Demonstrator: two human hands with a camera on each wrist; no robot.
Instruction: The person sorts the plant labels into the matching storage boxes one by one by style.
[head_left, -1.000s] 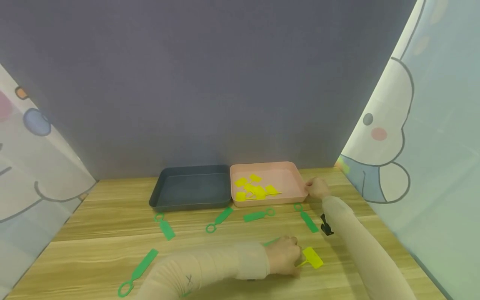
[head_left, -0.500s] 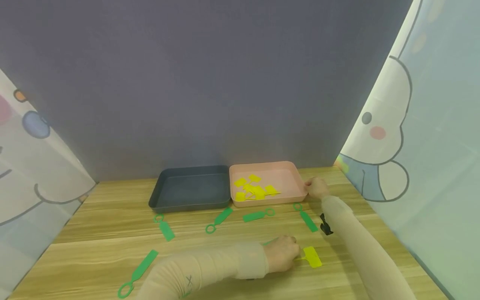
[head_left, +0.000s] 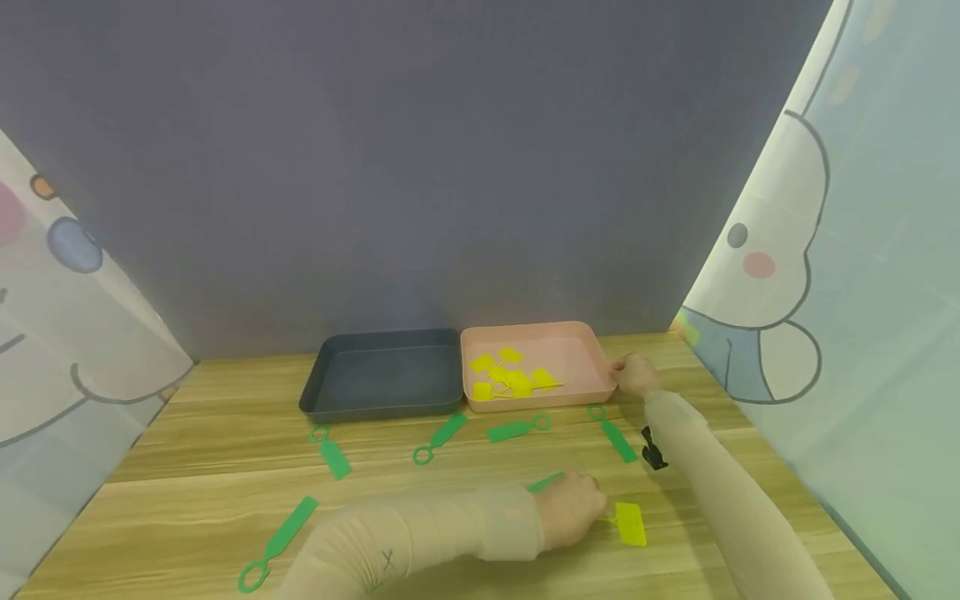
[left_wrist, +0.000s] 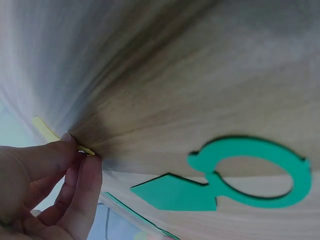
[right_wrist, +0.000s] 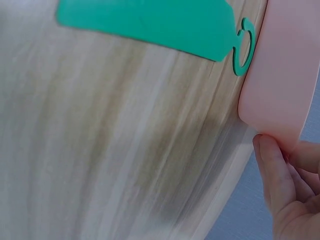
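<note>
In the head view, the left hand (head_left: pixel 572 510) hides part of a yellow tag (head_left: pixel 631 524) and of a green tag (head_left: pixel 546 482) at its ten o'clock; heaped yellow tags (head_left: pixel 516 382) overlap beyond counting. The right wrist view crops the right hand (right_wrist: pixel 292 187) at four o'clock and the pink tray (right_wrist: pixel 281 67) at two.

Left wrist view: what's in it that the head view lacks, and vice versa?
Only the left wrist view shows a thumb and fingertip meeting on the stem of the yellow tag.

Only the head view shows the dark tray, the pink tray with yellow tags inside, the right hand at its corner, and a small black object.

Both show the left hand, the held tag, green tags and the wooden tabletop.
</note>
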